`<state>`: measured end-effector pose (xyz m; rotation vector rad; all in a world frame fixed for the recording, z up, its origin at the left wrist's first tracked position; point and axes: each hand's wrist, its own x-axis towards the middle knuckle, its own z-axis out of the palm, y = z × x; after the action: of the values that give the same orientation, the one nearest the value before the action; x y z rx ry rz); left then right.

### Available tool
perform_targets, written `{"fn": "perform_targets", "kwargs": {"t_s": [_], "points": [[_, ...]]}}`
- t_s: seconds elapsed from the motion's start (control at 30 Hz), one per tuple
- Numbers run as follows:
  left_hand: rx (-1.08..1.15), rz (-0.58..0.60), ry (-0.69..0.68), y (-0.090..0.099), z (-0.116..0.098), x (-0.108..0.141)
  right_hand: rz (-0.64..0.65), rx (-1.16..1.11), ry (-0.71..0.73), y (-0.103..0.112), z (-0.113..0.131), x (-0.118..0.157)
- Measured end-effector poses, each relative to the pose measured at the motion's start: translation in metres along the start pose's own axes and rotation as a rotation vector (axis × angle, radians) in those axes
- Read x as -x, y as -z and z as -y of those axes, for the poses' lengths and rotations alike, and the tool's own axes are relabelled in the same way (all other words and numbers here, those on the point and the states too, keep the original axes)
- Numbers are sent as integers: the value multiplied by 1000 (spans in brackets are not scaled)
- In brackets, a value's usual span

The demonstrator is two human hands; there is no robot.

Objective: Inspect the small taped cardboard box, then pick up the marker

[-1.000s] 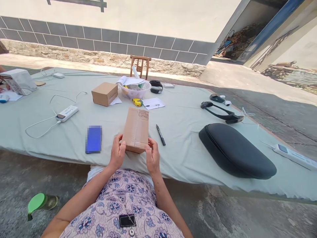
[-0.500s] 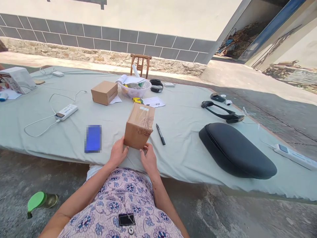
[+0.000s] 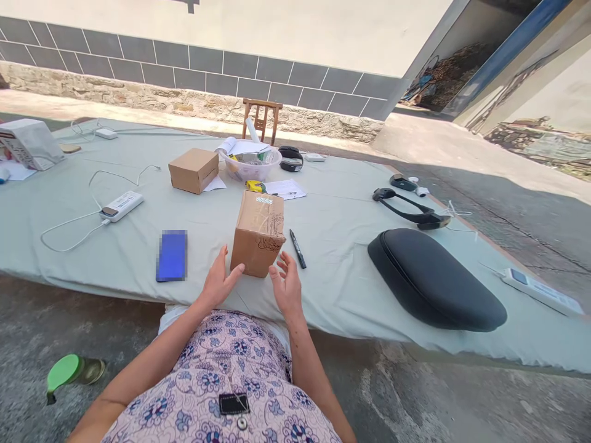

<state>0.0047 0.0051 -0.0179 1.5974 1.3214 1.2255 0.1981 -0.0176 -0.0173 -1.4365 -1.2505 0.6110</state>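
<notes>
A brown cardboard box with clear tape and dark scribbles stands on the cloth-covered table in front of me. My left hand is at its lower left corner, thumb and fingers apart, holding nothing. On the other side, my right hand is open near the lower right corner, fingers spread and curved. A black marker lies just right of the box. Left of my left hand is a blue, pixelated flat object.
Behind the box are a smaller carton, a yellow tape measure, papers and a filled basket. A black padded case and black headset lie right. A white power strip with cable is left.
Both hands have loosened from the box and their fingers have spread; my right hand has moved a little to the right. The box has turned slightly.
</notes>
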Motion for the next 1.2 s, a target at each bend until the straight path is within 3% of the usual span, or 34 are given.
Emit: {"fn": "perform_targets", "kwargs": {"t_s": [0.07, 0.2, 0.37, 0.57, 0.8, 1.0, 1.2], "points": [[81, 29, 35, 6, -14, -7, -29, -70, 73, 5, 10, -9], [169, 6, -41, 12, -49, -30, -34, -140, 171, 7, 37, -29], [176, -84, -121, -1, -68, -49, -124, -80, 165, -8, 52, -41], [232, -117, -170, -12, -41, -45, -122, -153, 177, -14, 34, -34], [136, -136, -1, -13, -4, -32, -69, -237, 63, -11, -2, -23], [112, -126, 35, -17, 13, -29, -4, 5, 18, -14, -30, -12], [55, -88, 81, -22, 24, -26, 14, 183, 70, -18, -36, -8]]}}
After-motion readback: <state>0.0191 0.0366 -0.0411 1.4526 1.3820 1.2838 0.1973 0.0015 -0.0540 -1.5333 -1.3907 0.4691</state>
